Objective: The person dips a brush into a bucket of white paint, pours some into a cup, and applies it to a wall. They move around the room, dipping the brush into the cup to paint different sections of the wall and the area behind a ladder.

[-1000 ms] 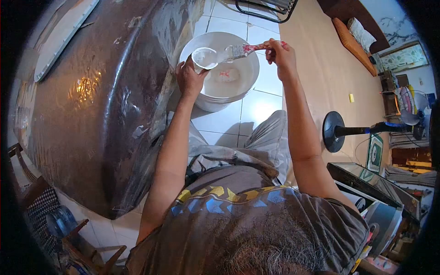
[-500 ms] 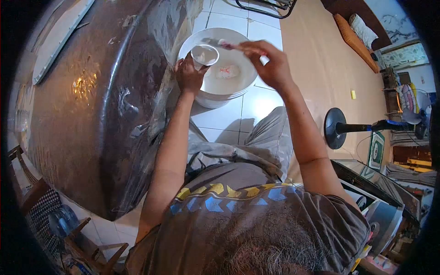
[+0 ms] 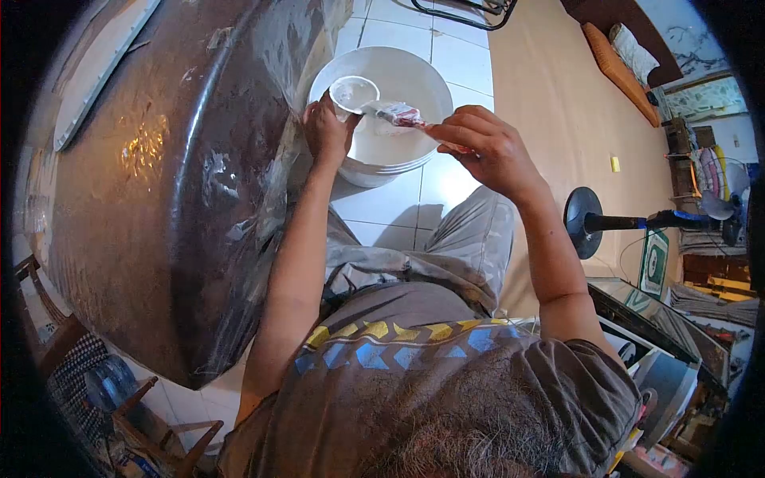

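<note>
My left hand (image 3: 325,131) grips a small white cup (image 3: 355,95) over the left side of a large white bucket (image 3: 437,84). In my right hand (image 3: 492,147) is a paintbrush (image 3: 404,115) with a reddish handle and whitish smears, held over the bucket from the right. Its bristles point left and reach the lower right rim of the cup. Whitish liquid (image 3: 382,150) shows inside the bucket, partly hidden behind the brush and cup. The bucket stands on the tiled floor in front of my knees.
Plastic sheeting (image 3: 231,171) covers a large brown piece of furniture at the left. White floor tiles (image 3: 446,179) surround the bucket. A stand fan (image 3: 584,223) lies across the view at right, beside a dark-framed panel (image 3: 649,319). A chair (image 3: 68,342) stands at lower left.
My right hand has moved right and down, and the brush now angles left with its bristles at the cup. My left hand and the cup have barely shifted.
</note>
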`<action>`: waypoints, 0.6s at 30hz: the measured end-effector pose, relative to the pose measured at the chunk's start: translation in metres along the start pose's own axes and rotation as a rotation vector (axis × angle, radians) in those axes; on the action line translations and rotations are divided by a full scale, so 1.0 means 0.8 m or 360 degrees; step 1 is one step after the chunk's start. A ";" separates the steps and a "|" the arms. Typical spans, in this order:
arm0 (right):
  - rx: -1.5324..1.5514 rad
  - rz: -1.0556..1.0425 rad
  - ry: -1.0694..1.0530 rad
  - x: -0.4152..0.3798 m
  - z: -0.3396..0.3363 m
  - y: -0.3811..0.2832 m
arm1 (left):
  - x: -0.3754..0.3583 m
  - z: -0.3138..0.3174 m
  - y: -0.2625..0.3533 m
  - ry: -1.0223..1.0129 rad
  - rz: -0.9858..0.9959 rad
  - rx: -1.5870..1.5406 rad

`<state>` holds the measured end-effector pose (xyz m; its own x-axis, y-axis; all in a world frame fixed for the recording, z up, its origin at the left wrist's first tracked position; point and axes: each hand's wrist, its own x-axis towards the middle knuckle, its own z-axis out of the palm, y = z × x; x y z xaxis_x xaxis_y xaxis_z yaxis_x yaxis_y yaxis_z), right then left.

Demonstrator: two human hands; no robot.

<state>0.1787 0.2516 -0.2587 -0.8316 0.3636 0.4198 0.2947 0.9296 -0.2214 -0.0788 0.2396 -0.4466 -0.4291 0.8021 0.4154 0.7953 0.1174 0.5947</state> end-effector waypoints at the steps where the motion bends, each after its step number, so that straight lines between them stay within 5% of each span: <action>1: -0.0006 0.0038 -0.0008 0.000 -0.006 0.001 | 0.000 -0.002 0.003 -0.0015 -0.0069 -0.0008; 11: 0.0178 0.0532 -0.0087 0.012 0.028 0.063 | 0.001 0.006 -0.003 0.0108 -0.0035 -0.0105; 18: 0.0035 0.0400 -0.1059 0.044 0.202 0.134 | 0.001 0.000 0.001 0.0138 -0.0047 -0.0150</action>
<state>0.1049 0.3545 -0.4099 -0.8526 0.4465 -0.2715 0.5119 0.8183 -0.2615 -0.0785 0.2402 -0.4458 -0.4906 0.7449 0.4521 0.7396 0.0817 0.6681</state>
